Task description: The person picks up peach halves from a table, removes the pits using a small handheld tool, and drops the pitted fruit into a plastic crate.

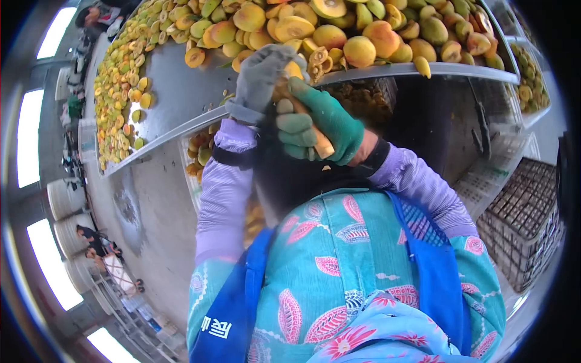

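Note:
My left hand (260, 78), in a grey glove, is closed around a yellow peach (295, 70), mostly hidden by the fingers. Close against it, my right hand (327, 121) in a green glove wraps round a tool with a wooden handle (323, 147). The tool's working end meets the fruit and is blurred, so its kind does not show. Both hands are over the near rim of a metal table (175, 69). Just beyond them lie whole peaches (360, 51) and cut halves (295, 28), some with stones showing.
Crates of fruit pieces (363, 100) stand under the table edge. Stacked plastic crates (517, 206) are at the right, with another fruit-filled crate (532, 78) farther up. On the left are large white tubs (66, 199) and people beside a loaded cart (118, 272).

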{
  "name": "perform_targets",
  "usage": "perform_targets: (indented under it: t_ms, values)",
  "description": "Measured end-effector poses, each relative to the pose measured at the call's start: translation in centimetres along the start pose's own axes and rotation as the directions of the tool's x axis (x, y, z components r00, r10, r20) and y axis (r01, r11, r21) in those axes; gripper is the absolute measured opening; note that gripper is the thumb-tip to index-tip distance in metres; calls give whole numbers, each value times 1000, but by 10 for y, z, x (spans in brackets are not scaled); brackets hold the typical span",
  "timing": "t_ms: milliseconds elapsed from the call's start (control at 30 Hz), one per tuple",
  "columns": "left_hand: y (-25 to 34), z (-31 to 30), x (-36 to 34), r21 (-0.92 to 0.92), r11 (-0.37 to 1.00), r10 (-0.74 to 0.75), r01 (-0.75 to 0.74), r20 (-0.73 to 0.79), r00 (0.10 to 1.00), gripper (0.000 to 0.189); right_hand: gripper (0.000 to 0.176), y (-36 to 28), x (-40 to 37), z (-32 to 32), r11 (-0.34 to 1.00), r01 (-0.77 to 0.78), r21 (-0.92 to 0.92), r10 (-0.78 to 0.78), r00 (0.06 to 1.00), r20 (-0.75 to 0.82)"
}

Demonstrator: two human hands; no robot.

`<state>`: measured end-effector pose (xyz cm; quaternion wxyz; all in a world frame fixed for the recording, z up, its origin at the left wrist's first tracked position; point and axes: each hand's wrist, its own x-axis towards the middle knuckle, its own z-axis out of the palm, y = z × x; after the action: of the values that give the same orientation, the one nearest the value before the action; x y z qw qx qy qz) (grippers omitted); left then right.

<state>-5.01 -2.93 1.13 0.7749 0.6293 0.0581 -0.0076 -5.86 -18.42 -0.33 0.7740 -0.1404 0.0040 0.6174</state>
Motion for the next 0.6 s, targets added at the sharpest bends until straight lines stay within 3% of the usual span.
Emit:
perform_targets:
  t_ms: [33, 67, 100, 133, 200, 267, 367, 400, 433, 467, 500, 567, 600]
  values:
    - [1, -7, 3, 124, 992, -16, 10, 44, 999, 18, 41, 1, -4, 6, 977, 8, -213, -35, 992, -121]
    - [-8, -2, 3, 204, 976, 87, -78, -33, 996, 17, 40, 1, -5, 10, 907, -10, -420, -90, 972, -217]
    - [-4, -1, 1, 253, 966, 82, -62, -72, 994, 17, 40, -5, -5, 10, 893, -102, -438, -13, 967, -253]
    - [-1, 1, 0, 294, 955, 72, -38, -105, 992, 17, 41, -3, 0, 8, 963, -86, -254, 66, 994, -86]
    - [-13, 7, -1, 127, 955, 282, -269, -100, 954, 18, 43, 0, 4, -2, 980, -125, 152, 85, 966, 243]
    - [-25, 1, 2, 12, 928, 372, -372, -34, 927, 19, 41, -5, 3, -3, 975, -137, 176, 87, 961, 264]
    - [-44, -12, 8, 249, 833, 515, -494, -24, 857, 21, 38, 6, 2, -12, 966, -166, 196, 84, 925, 369]
    - [-63, -16, 16, 195, 857, 510, -477, -196, 838, 23, 40, 9, 0, -9, 986, -95, 137, 42, 937, 347]
    - [-80, -19, 23, 134, 869, 490, -476, -362, 793, 25, 41, 12, -2, -1, 999, 12, -38, 1, 945, 326]
    - [-72, -15, 3, -100, 913, 300, -396, -496, 815, 29, 40, 14, 0, 3, 997, -59, -45, 72, 908, 412]
    - [-63, -11, -16, -344, 866, 92, -363, -603, 792, 32, 43, 18, -5, 11, 996, 0, -90, 22, 970, 240]
    - [-44, -24, -84, -454, 831, -55, -320, -641, 766, 31, 39, 13, -14, 5, 996, 35, -80, -25, 993, 118]
    - [-34, -37, -126, -373, 879, -26, -297, -660, 751, 30, 36, 9, -16, -1, 996, 15, -83, -1, 985, 171]
